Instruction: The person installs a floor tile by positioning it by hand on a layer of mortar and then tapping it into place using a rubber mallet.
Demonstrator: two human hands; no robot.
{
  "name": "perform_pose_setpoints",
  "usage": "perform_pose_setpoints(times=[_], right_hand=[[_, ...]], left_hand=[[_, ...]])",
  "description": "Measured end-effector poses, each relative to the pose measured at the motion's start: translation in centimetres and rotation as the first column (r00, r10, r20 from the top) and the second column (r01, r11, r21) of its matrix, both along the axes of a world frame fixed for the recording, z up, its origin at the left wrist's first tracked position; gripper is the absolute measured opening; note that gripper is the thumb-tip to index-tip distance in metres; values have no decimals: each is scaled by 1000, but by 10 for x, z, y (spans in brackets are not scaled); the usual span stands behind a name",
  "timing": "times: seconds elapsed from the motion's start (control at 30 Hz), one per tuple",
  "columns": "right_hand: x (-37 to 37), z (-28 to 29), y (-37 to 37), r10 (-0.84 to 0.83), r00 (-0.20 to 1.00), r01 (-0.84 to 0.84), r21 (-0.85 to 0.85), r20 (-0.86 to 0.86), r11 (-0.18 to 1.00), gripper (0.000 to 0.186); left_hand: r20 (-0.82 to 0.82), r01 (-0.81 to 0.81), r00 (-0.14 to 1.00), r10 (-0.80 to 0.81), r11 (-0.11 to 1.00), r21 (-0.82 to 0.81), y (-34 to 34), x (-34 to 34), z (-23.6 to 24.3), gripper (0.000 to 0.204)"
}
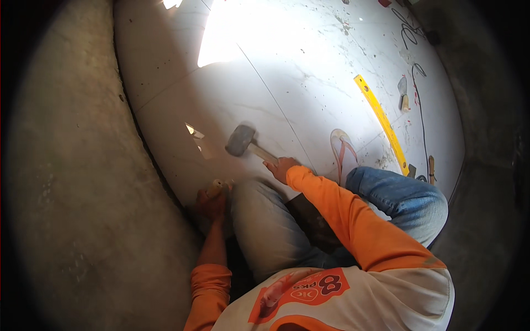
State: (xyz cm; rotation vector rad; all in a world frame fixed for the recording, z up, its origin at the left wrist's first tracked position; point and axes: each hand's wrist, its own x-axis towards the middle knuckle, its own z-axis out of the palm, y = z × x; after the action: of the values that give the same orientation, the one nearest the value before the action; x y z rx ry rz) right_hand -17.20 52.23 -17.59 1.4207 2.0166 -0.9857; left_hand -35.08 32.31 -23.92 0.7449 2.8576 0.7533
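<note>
Head view | right hand grip closed on rubber mallet | left hand grip closed on wooden handle

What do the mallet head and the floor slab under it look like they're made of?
The mallet head looks like dull grey rubber: matte and rounded, on a pale, seemingly wooden handle held by the right hand. The floor tile looks like polished porcelain or marble-look ceramic: glossy white, faint grey veins, sharp glare.

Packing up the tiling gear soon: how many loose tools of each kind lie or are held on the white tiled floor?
Grey-headed rubber mallet with wooden handle: 1
Long yellow spirit level: 1
Small metal trowel with wooden handle: 1
Wooden-handled tool in left hand: 1
Total: 4
</note>
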Motion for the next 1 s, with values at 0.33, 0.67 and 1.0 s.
perform_pose_setpoints(times=[0.33, 0.67, 1.0], right_hand=[[-108, 33, -10, -193, 978, 192, -22, -78, 981, 86], [-93, 14, 29, -299, 934, 315, 55, -197, 948, 84], [116, -18, 200, -595, 799, 575, 403, -89, 712, 88]], left_hand=[[19, -67, 998, 67, 998, -2, -15, -3, -7, 45], [-1, -24, 1000, 24, 999, 23, -6, -7, -11, 43], [-129, -7, 991, 17, 997, 80, -22, -37, -54, 50]])
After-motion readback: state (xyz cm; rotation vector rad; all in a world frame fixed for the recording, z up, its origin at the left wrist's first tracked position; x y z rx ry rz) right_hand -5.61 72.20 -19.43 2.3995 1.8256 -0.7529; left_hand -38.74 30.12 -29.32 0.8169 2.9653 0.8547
